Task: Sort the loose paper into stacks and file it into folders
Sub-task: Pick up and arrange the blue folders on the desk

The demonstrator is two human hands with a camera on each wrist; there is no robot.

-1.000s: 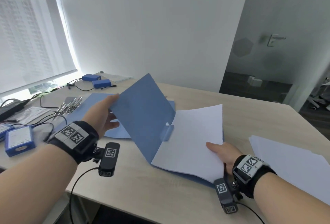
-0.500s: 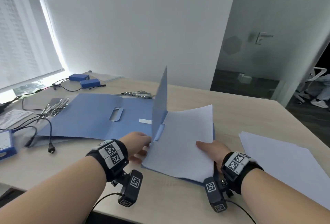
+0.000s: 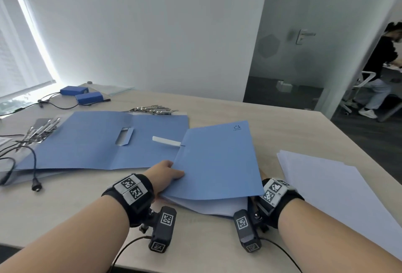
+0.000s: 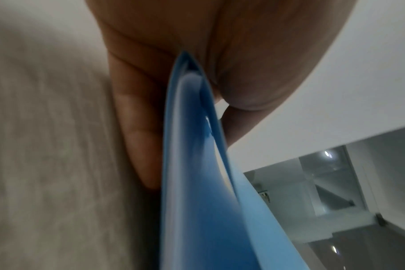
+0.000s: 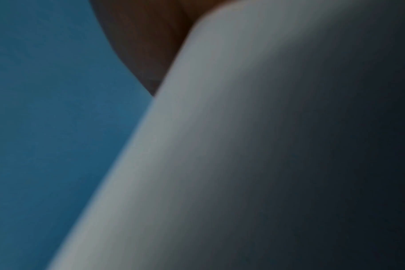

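A blue folder (image 3: 217,159) lies shut on the table (image 3: 282,124) in front of me, over a stack of white paper (image 3: 217,206) whose near edge sticks out below the cover. My left hand (image 3: 165,172) pinches the folder's left edge. In the left wrist view the thumb (image 4: 247,82) lies on top and the fingers (image 4: 136,127) underneath the folder (image 4: 197,182). My right hand (image 3: 262,174) is at the folder's near right corner, almost fully hidden under the cover. The dark right wrist view shows only palm (image 5: 146,45), blue folder (image 5: 46,109) and paper (image 5: 243,127).
A loose paper stack (image 3: 337,196) lies at the right. A second blue folder (image 3: 97,142) lies open at the left. Metal clips (image 3: 152,109), cables (image 3: 32,164) and two blue boxes (image 3: 89,98) lie behind and beside it. A person (image 3: 380,72) sits beyond the doorway.
My left hand has swung the folder's cover over from the left and down onto the paper. The cover now hides my right hand, which stayed at the near right corner.
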